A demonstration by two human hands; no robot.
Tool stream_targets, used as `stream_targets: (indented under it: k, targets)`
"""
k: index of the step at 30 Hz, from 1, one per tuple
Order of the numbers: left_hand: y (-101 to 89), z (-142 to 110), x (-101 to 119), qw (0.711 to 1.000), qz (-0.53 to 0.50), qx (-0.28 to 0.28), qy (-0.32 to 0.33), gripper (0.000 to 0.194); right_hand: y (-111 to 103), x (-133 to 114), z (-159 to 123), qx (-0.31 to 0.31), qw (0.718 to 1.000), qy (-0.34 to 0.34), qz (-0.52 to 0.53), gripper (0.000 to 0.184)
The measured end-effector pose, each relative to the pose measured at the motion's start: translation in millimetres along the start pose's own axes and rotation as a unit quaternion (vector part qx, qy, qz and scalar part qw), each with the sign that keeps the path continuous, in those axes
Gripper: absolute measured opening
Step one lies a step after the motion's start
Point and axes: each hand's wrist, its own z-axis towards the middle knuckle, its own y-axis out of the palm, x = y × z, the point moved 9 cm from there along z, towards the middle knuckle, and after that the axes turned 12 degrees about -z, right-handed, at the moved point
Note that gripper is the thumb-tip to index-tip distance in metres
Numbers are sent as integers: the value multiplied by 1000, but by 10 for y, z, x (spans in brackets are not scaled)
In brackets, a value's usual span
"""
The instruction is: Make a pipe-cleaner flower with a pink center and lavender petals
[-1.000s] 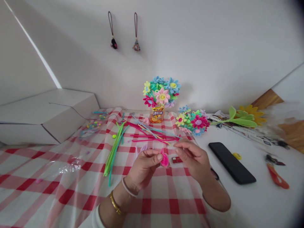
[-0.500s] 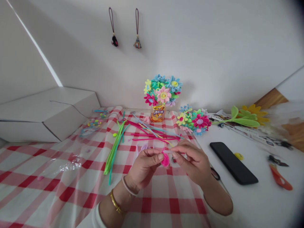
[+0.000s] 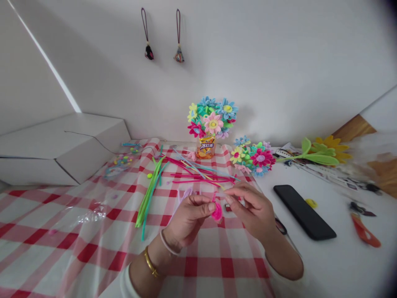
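My left hand (image 3: 195, 213) pinches a hot-pink fuzzy pipe cleaner (image 3: 218, 212) between thumb and forefinger. Its lower part is bent into a rounded loop, and a short end sticks up above the fingertips. Just to the right, my right hand (image 3: 249, 207) hovers with thumb and forefinger slightly apart. Nothing shows between those fingertips, and they do not touch the pink piece. Beyond both hands lie loose red and pink pipe cleaners (image 3: 198, 176). Pale purple pipe cleaners (image 3: 185, 194) lie partly hidden behind my left hand.
Green pipe cleaners (image 3: 149, 196) lie left on the checked cloth (image 3: 105, 248). A fuzzy flower bouquet (image 3: 213, 118) stands at the back in an orange container (image 3: 205, 148); another bouquet (image 3: 254, 157) lies beside it. A black phone (image 3: 304, 213) is at right, a white box (image 3: 62, 145) at left.
My right fingertips have come away from the pink pipe cleaner and moved slightly right. The loop has shifted a little in my left hand, and its upright end now shows.
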Motion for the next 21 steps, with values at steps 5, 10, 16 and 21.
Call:
stream_targets:
  k: [5, 10, 16, 21]
  targets:
    - [-23, 1, -38, 1000, -9, 5, -9, 7, -41, 24, -6, 17, 1000, 20, 8, 20]
    - [13, 10, -16, 1000, -5, -17, -3, 4, -99, -39, -5, 36, 998, -6, 58, 21]
    - [19, 3, -8, 1000, 10, -15, -5, 5, -9, -115, 6, -13, 998, -47, 32, 25]
    - [18, 1, -14, 1000, 2, -9, -9, 5, -63, -70, 4, 28, 999, -31, 19, 25]
